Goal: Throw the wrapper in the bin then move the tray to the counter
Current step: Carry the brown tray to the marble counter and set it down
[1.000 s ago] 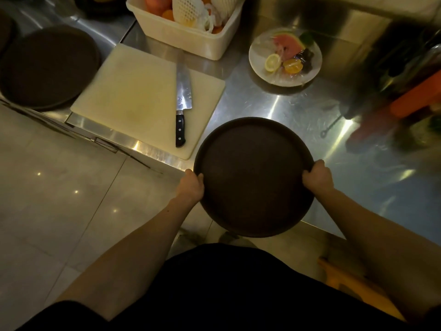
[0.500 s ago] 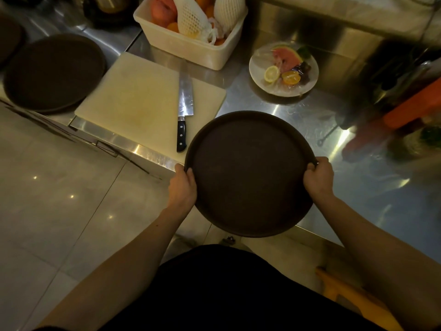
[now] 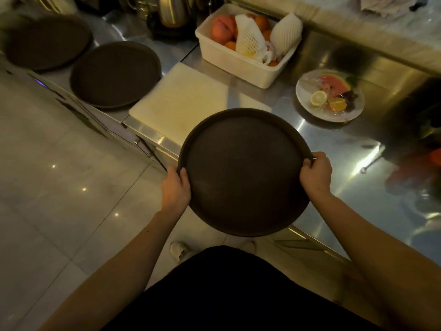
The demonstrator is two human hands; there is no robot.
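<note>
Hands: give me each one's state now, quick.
Left hand: closed on the tray, left rim.
Right hand: closed on the tray, right rim.

Dim, warm lighting throughout. Floor (image 3: 59,187): large pale glossy tiles with thin grout lines, small point reflections of ceiling lights. Stainless steel counter (image 3: 334,149) runs diagonally from upper left to lower right, with bright streak highlights on its surface. A raised steel ledge (image 3: 358,39) runs along the back of the counter. Below the counter edge, cabinet fronts (image 3: 100,125) with dark handles, partly in shadow. At upper centre, metal kettles or jugs (image 3: 171,13) stand at the back, details unclear. Far right area is blurred; reddish-orange shapes not identifiable.
</note>
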